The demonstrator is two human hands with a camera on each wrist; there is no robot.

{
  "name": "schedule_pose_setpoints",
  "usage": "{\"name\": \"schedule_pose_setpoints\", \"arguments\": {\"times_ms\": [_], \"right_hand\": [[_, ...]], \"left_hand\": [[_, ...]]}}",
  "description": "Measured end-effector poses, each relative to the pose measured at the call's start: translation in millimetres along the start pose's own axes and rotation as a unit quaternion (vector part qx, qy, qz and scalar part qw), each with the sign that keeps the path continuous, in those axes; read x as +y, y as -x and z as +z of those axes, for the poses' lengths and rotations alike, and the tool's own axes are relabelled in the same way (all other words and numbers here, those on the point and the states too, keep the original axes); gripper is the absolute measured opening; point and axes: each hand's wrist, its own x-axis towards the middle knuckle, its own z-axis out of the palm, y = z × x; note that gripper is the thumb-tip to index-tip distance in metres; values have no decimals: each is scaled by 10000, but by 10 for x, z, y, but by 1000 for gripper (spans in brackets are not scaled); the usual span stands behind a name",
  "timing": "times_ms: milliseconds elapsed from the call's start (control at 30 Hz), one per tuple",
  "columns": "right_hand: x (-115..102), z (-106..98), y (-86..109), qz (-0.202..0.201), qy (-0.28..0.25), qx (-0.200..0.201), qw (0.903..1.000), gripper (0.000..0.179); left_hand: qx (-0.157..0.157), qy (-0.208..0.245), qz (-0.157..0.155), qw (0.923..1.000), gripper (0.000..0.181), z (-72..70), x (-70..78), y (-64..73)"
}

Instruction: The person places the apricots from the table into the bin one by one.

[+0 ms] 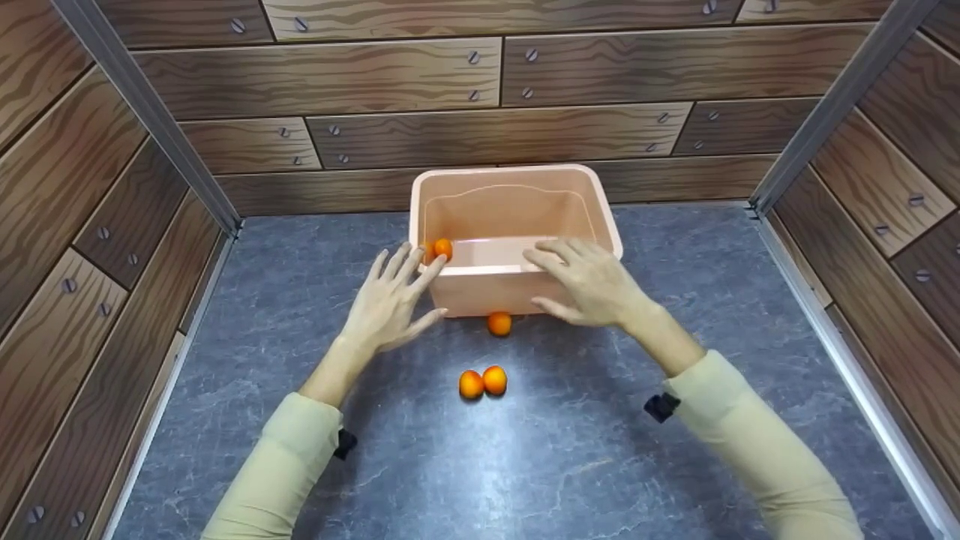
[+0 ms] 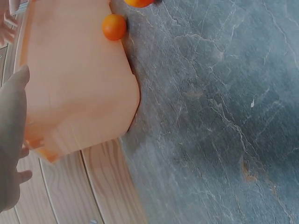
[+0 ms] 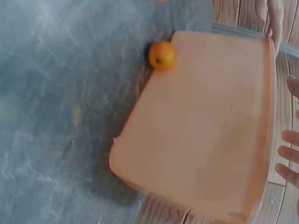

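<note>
A pale pink plastic bin (image 1: pixel 480 291) stands against the back wall. Two small oranges (image 1: pixel 444 247) lie inside it at the left, one partly hidden by fingers. Another orange (image 1: pixel 499 324) sits right at the foot of its front wall, also seen beside the bin (image 3: pixel 201 116) in the right wrist view. My left hand (image 1: pixel 382 307) is spread at the bin's front left corner, fingers straight and holding nothing. Over the front rim on the right side, my right hand (image 1: pixel 592 283) reaches with extended fingers, also without a thing in its grasp.
Two more oranges (image 1: pixel 471 385) lie side by side on the grey marbled tabletop (image 1: pixel 405 450), nearer to me than the bin. Wood-patterned panels (image 1: pixel 405 75) enclose the table at the back and both sides, with metal strips (image 1: pixel 862 382) along the side edges.
</note>
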Motion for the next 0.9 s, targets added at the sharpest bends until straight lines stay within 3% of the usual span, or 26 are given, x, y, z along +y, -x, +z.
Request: {"name": "schedule_pose_setpoints", "arguments": {"times_ms": [200, 467, 600, 900], "right_hand": [[-164, 84, 87, -213, -42, 207, 9995, 69], [-341, 242, 189, -533, 163, 170, 9983, 65], [-395, 361, 225, -508, 180, 15, 9985, 66], [-425, 650, 307, -403, 332, -772, 9956, 64]], "left_hand": [[-46, -5, -30, 10000, 79, -4, -4, 7], [-47, 3, -34, 10000, 80, 4, 7, 11], [-85, 0, -69, 9999, 80, 5, 9, 9], [-88, -8, -39, 10000, 79, -1, 10, 8]]}}
